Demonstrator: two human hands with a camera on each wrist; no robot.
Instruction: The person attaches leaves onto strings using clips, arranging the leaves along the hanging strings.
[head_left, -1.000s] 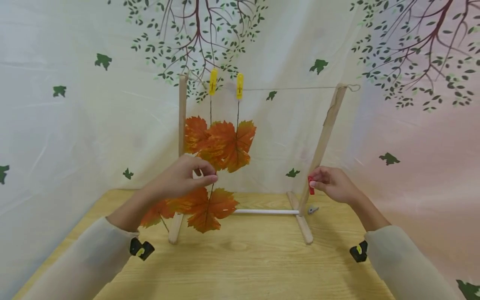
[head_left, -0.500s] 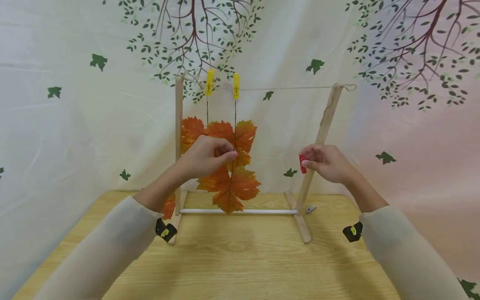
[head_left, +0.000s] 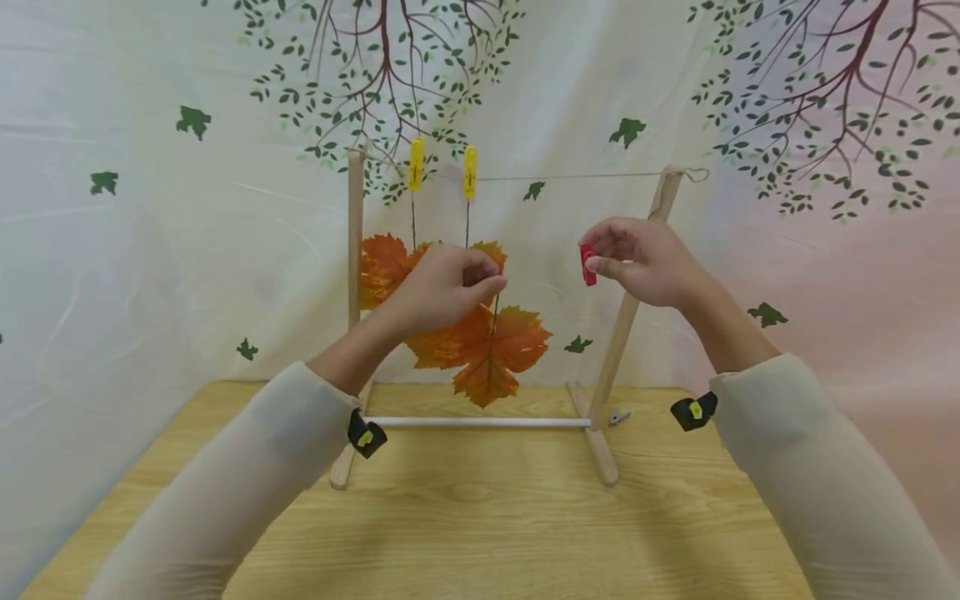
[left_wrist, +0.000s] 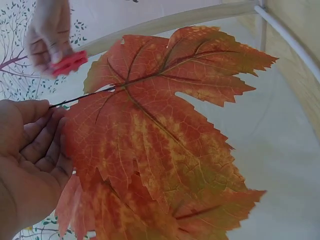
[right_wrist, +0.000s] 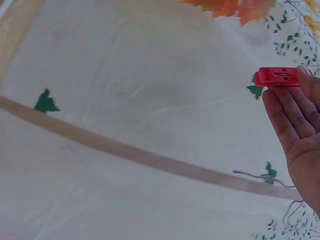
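My left hand (head_left: pixel 457 287) pinches the dark stem of an orange maple leaf (head_left: pixel 495 350) between thumb and fingertips; the blade hangs below. In the left wrist view the held leaf (left_wrist: pixel 150 115) spreads wide beside the palm. My right hand (head_left: pixel 645 262) pinches a red clothespin (head_left: pixel 588 265) near the right post; the right wrist view shows the same clothespin (right_wrist: pixel 280 76) at the thumb tip. Two yellow clothespins (head_left: pixel 416 164) on the string (head_left: pixel 570 177) hold up other orange leaves (head_left: pixel 382 271), partly hidden behind my left hand.
The string runs between two wooden posts (head_left: pixel 356 233), the right one leaning outward. A white bar (head_left: pixel 480 422) joins their feet on the wooden table (head_left: pixel 465 517). A small grey clip (head_left: pixel 618 417) lies by the right foot. A tree-printed cloth (head_left: pixel 577 83) hangs behind.
My left hand has moved up and right with the maple leaf. My right hand has risen along the right post, bringing the red clothespin upward and left.
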